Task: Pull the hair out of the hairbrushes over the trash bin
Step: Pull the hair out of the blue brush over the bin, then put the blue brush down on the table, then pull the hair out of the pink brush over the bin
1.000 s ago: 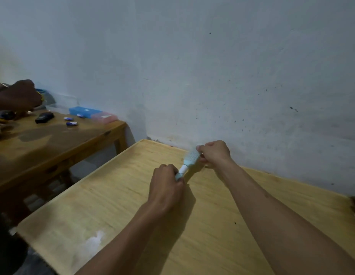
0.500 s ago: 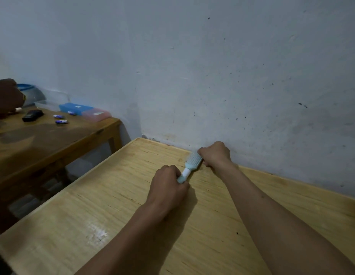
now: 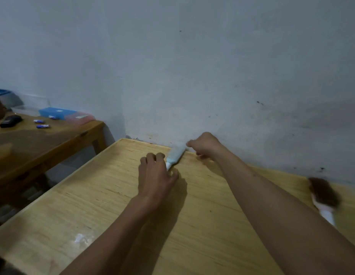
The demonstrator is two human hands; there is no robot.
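A light blue hairbrush (image 3: pixel 175 154) with a white handle lies slanted on the pale wooden table (image 3: pixel 105 197), its head close to the wall. My left hand (image 3: pixel 156 173) curls loosely around the handle and hides most of it. My right hand (image 3: pixel 205 145) is bunched, with its fingertips pinched at the far tip of the brush head. Whether hair is between those fingers is too small to tell. A second hairbrush (image 3: pixel 324 194), with a dark brown head and a white handle, lies blurred at the table's right edge. No trash bin is in view.
A grey wall (image 3: pixel 192 76) stands right behind the table. To the left is a darker wooden table (image 3: pixel 43 143) carrying a blue and pink box (image 3: pixel 63 114), a black object (image 3: pixel 10 121) and small blue-white tubes (image 3: pixel 42 126). A gap separates the two tables.
Both hands stay on the blue brush, which now lies lower against the table. The view has shifted, the brown brush has come into sight at the right, and another person's hand has left the left edge.
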